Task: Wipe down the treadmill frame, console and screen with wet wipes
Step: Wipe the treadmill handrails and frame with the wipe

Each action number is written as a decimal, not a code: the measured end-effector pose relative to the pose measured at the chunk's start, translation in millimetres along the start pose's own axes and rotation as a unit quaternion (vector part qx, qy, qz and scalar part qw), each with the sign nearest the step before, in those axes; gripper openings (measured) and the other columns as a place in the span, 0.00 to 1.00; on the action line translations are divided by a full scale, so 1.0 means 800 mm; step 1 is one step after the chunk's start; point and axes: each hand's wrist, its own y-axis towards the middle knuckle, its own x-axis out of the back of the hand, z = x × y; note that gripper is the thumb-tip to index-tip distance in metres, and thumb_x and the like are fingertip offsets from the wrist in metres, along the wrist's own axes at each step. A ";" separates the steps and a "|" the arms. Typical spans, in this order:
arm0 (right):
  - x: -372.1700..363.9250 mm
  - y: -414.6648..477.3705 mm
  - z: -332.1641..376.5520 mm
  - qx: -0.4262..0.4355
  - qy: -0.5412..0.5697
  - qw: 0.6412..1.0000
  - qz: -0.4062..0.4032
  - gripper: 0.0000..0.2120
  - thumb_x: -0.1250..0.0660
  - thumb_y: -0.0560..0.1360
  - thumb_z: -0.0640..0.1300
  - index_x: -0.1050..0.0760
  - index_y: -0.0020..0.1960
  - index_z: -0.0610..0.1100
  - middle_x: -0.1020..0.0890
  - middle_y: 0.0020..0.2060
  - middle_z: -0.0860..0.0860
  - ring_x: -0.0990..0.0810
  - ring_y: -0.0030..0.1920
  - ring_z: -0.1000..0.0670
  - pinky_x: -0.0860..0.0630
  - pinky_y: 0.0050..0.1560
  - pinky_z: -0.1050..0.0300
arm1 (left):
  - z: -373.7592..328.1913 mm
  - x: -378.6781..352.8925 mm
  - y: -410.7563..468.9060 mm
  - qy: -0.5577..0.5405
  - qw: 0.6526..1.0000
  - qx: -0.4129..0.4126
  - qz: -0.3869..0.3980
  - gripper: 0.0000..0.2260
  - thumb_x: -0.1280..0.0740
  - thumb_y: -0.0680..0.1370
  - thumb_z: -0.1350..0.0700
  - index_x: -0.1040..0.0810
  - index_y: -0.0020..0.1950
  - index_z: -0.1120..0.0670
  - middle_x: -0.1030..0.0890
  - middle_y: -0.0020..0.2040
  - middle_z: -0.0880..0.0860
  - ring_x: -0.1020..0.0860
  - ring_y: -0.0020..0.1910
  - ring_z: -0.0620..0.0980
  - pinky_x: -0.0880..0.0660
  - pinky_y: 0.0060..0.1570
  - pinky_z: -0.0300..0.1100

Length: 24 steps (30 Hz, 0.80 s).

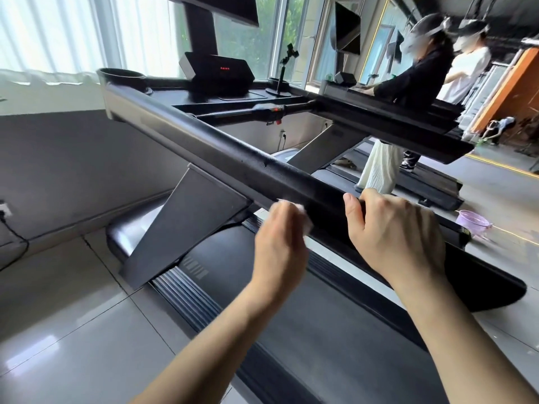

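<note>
Purple basin [472, 221] on floor; left hand [280, 243] holds wipe [306, 222] at handrail [233, 150].

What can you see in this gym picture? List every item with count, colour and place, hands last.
black treadmill handrail: one, black, diagonal across centre
black console box with red digits: one, black, upper centre
round black cup holder: one, black, handrail's far end
small purple plastic basket: one, purple, floor at right
standing people: two, black and white tops, upper right
white wet wipe: one, white, in left hand
left hand: one, holding wipe at handrail
right hand: one, gripping handrail
</note>
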 end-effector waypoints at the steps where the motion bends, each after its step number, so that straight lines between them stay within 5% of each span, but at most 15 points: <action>1: 0.000 0.000 -0.001 0.000 0.000 1.000 -0.001 0.20 0.42 0.83 0.55 0.30 0.37 0.44 0.21 0.28 0.42 0.21 0.27 0.38 0.41 0.31 0.54 | -0.009 -0.005 -0.010 -0.006 0.999 -0.033 0.027 0.11 0.38 0.84 0.62 0.30 0.42 0.54 0.28 0.40 0.48 0.28 0.40 0.49 0.31 0.42 0.42; 4: 0.002 -0.003 -0.002 0.003 0.007 1.000 -0.005 0.21 0.43 0.83 0.55 0.28 0.37 0.44 0.21 0.28 0.42 0.21 0.27 0.38 0.41 0.31 0.54 | -0.005 -0.002 -0.003 -0.019 0.999 -0.037 0.016 0.11 0.38 0.84 0.62 0.30 0.42 0.54 0.27 0.38 0.47 0.28 0.38 0.49 0.29 0.41 0.44; 9: 0.001 -0.003 -0.002 0.003 0.012 1.000 -0.001 0.21 0.46 0.83 0.55 0.29 0.38 0.44 0.20 0.29 0.42 0.21 0.29 0.38 0.40 0.32 0.53 | 0.037 0.023 0.056 -0.054 0.980 0.146 -0.123 0.11 0.34 0.82 0.60 0.29 0.41 0.52 0.22 0.34 0.48 0.26 0.33 0.43 0.31 0.37 0.41; 14: 0.002 -0.002 -0.002 0.009 0.002 1.000 0.006 0.19 0.43 0.83 0.54 0.29 0.38 0.45 0.20 0.28 0.43 0.20 0.28 0.39 0.42 0.32 0.54 | -0.018 0.002 0.018 -0.100 0.993 0.057 -0.036 0.06 0.36 0.85 0.55 0.30 0.50 0.54 0.21 0.34 0.44 0.22 0.33 0.42 0.27 0.35 0.37; 17: 0.004 -0.005 -0.007 0.017 0.019 1.000 0.002 0.18 0.42 0.83 0.53 0.27 0.39 0.45 0.19 0.29 0.43 0.20 0.29 0.38 0.42 0.32 0.54 | -0.024 -0.006 0.009 -0.087 0.995 -0.041 0.008 0.04 0.39 0.86 0.55 0.30 0.51 0.53 0.20 0.37 0.44 0.20 0.35 0.47 0.23 0.37 0.44; 22: 0.001 -0.004 -0.006 0.006 0.025 1.000 -0.010 0.20 0.45 0.83 0.52 0.27 0.38 0.45 0.20 0.29 0.43 0.20 0.28 0.38 0.41 0.31 0.55 | 0.026 0.017 0.065 -0.056 0.988 0.060 -0.135 0.06 0.40 0.86 0.56 0.31 0.52 0.57 0.20 0.35 0.48 0.22 0.33 0.49 0.29 0.35 0.41; 24: 0.002 -0.004 -0.001 0.003 0.015 1.000 -0.005 0.19 0.44 0.81 0.53 0.28 0.37 0.44 0.21 0.27 0.43 0.21 0.27 0.39 0.42 0.31 0.55 | 0.031 0.019 0.068 -0.030 0.989 0.056 -0.132 0.06 0.42 0.87 0.55 0.32 0.52 0.56 0.21 0.36 0.48 0.23 0.34 0.51 0.29 0.35 0.44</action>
